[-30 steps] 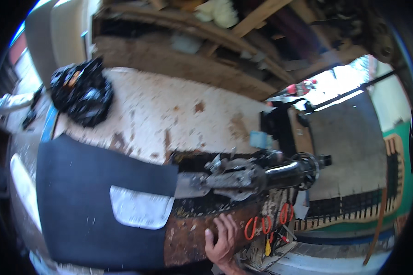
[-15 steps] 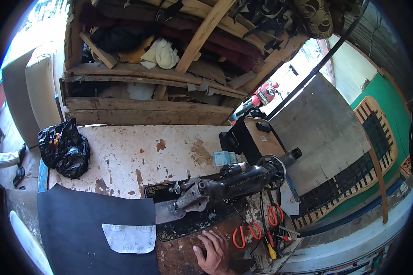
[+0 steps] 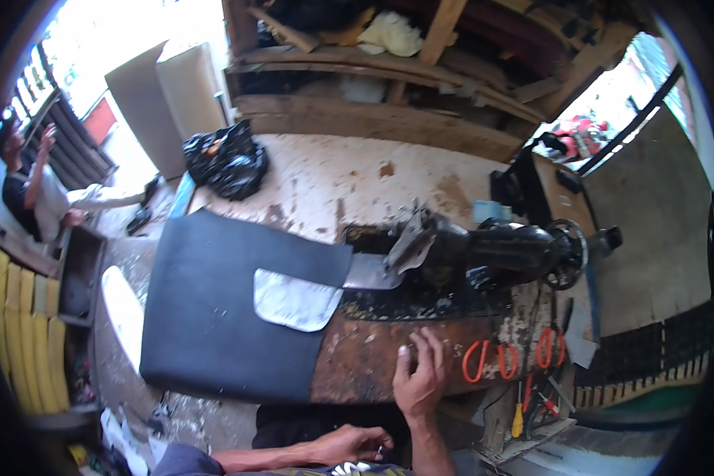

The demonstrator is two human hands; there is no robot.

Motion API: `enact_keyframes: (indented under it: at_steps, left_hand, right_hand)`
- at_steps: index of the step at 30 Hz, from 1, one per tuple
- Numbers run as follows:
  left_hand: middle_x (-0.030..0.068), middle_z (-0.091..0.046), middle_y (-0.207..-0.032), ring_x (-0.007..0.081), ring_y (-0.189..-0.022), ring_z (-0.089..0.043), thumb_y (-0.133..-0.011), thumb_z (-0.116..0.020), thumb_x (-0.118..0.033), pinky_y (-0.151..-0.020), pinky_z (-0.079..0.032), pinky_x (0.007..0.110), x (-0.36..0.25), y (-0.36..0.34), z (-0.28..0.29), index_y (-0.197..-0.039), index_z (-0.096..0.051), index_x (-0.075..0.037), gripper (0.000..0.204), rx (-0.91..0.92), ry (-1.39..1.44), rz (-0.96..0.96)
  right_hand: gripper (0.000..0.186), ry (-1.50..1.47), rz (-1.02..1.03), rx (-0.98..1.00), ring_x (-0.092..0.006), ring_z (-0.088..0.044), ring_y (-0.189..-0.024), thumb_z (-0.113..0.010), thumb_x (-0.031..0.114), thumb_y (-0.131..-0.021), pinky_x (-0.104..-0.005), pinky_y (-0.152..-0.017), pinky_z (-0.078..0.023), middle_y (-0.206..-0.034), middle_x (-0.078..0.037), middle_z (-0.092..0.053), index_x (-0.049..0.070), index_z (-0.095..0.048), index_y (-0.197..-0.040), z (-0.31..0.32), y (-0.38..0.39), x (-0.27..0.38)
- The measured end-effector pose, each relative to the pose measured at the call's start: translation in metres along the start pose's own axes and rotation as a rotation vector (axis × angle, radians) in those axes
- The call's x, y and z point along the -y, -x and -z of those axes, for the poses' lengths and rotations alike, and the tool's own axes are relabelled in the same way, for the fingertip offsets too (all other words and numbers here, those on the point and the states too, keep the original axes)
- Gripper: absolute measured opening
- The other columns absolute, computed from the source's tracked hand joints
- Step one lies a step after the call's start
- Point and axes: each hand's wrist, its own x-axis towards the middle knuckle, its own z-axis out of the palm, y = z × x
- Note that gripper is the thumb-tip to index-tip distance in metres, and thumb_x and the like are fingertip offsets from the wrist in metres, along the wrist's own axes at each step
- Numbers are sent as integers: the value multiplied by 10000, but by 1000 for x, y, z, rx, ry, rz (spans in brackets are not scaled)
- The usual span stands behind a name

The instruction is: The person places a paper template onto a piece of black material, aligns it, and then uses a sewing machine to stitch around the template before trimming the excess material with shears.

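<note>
Currently, right hand [image 3: 420, 381]: at the front of the brown desk [image 3: 357, 369], fingers loosely parted and bent, nothing seen in its grasp.
Left hand [image 3: 355, 444]: low in front of the desk, fingers curled inward; whether it pinches something small, one cannot tell.
Dark sheet [image 3: 214, 317]: laid across the desk's left part, its right edge beside the sewing machine [image 3: 504, 247].
White patch [image 3: 297, 300]: flat on the sheet, at its right edge.
Orange-handled scissors [image 3: 485, 358]: just right of the right hand.
Black bag [image 3: 226, 163]: behind the sheet.
</note>
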Motion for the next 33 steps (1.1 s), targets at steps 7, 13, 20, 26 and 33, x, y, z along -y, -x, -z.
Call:
enact_keyframes:
  at_steps: [7,13,20,26,33]
  left_hand:
    - [175,-736,-1093,395,-1051,-681,-836,-669,70,-912,-547,499,-79,36,144,-1246,-647,-39,425,-1151,-827,-275]
    - [143,-719,-1314,364,-1333,-593,-907,-718,-17,-1109,-459,468,-43,47,165,-1288,-686,-50,384,-1369,-759,-249]
    - [168,-720,-1284,382,-1331,-578,-890,-730,-40,-1116,-447,482,-47,53,156,-1242,-696,-35,354,-1485,-970,-167]
    - [173,-732,-1182,354,-1166,-678,-860,-704,41,-1003,-558,442,-123,10,101,-1159,-719,-13,304,-1155,-813,-678]
    - [144,-673,-1327,296,-1386,-560,-844,-671,-175,-1287,-292,511,-138,-101,24,-1309,-649,-60,479,-264,-1178,-1107]
  right_hand:
    - [248,44,70,19,-343,-603,-1263,-698,183,-961,-571,-1144,-408,-1299,-136,-666,58,-705,-1175,1,0,-3]
    - [263,-267,-44,42,-345,-606,-1263,-685,165,-985,-493,-1138,-430,-1284,-147,-669,28,-691,-1210,11,1,-13]
    - [435,36,-269,-668,-401,-622,-1254,-627,142,-1044,-490,-1059,-486,-1338,-250,-637,-39,-536,-1429,92,-107,-88]
    - [304,-324,-211,-471,-350,-700,-1139,-543,147,-1075,-440,-999,-520,-1179,-206,-728,-39,-658,-1287,84,-88,-97]
    - [328,-417,-219,-99,-339,-779,-934,-652,277,-994,-461,-791,-574,-988,-293,-731,-45,-700,-1033,104,93,-50]
